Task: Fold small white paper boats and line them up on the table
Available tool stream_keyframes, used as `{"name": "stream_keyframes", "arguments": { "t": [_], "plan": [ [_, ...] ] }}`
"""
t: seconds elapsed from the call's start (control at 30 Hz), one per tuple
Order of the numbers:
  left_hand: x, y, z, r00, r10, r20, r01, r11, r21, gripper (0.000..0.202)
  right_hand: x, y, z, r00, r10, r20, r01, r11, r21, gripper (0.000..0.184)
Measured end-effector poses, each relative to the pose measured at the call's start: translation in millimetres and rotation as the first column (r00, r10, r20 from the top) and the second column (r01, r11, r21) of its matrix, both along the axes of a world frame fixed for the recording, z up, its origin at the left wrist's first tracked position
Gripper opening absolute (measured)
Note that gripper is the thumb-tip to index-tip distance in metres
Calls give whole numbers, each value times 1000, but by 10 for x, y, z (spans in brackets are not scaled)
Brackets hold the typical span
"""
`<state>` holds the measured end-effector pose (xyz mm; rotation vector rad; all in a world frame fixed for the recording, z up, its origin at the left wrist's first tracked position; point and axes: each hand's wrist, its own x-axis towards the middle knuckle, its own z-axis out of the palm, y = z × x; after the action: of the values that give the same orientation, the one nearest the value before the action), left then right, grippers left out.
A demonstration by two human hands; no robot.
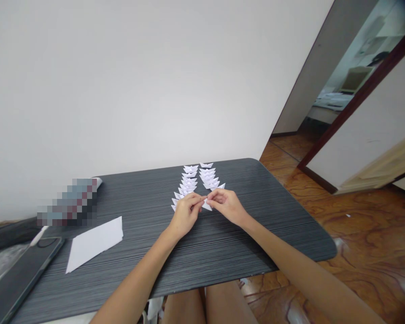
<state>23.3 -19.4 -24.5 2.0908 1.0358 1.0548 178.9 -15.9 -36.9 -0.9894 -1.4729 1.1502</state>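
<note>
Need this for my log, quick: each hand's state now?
Left hand: closed, pinching the small folded white paper.
Right hand: closed, pinching the same piece.

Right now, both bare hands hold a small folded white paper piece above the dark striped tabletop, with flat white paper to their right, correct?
No: the head view shows the flat white paper to their left. The left bare hand and right bare hand do hold the small folded white paper piece above the dark striped tabletop.

Forearms [141,270] (both bare) angled inward, left hand [185,215] and right hand [230,207] close together, fingers [195,198] pinched
</note>
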Motion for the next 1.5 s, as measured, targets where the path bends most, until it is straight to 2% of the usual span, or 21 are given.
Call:
{"name": "stream_keyframes", "arguments": {
  "t": [0.23, 0.37, 0.53, 0.77, 0.9, 1.03, 1.13, 1.27, 1.5],
  "plan": [
    [24, 16, -55, 998, -8, 66, 12, 998, -60, 25, 8, 23, -11, 997, 10, -74, -11, 1000, -10, 17],
    [73, -2, -80, 987, 47, 151, -17, 982, -191, 30, 9, 34, -2, 995, 7, -100, -14, 997, -72, 22],
    [92, -17, -71, 947, 125, 295, -9, 931, -366, 22, 17, 30, 39, 996, 19, -91, -34, 985, -170, 21],
    [55, 6, -98, 960, 91, 266, -6, 952, -305, 29, 38, 17, 61, 993, 104, -49, -112, 972, -205, 14],
    [44, 24, -72, 937, 64, 343, 59, 940, -336, 32, 42, 22, 74, 995, 71, -64, -83, 974, -211, 12],
    [52, 24, -24, 908, 94, 407, 88, 909, -408, 22, 42, 13, 79, 997, 17, -74, -34, 971, -236, 14],
    [68, 11, -7, 922, 146, 357, 29, 897, -442, 20, 34, 6, 65, 996, 34, -87, -53, 973, -226, 15],
    [70, 4, -20, 942, 156, 296, -19, 908, -419, 24, 17, 2, 57, 991, 80, -104, -102, 968, -229, 16],
    [78, -15, -76, 962, 58, 268, 70, 894, -443, 31, -7, -14, 77, 973, 64, -224, -118, 964, -237, 17]
  ]
}}
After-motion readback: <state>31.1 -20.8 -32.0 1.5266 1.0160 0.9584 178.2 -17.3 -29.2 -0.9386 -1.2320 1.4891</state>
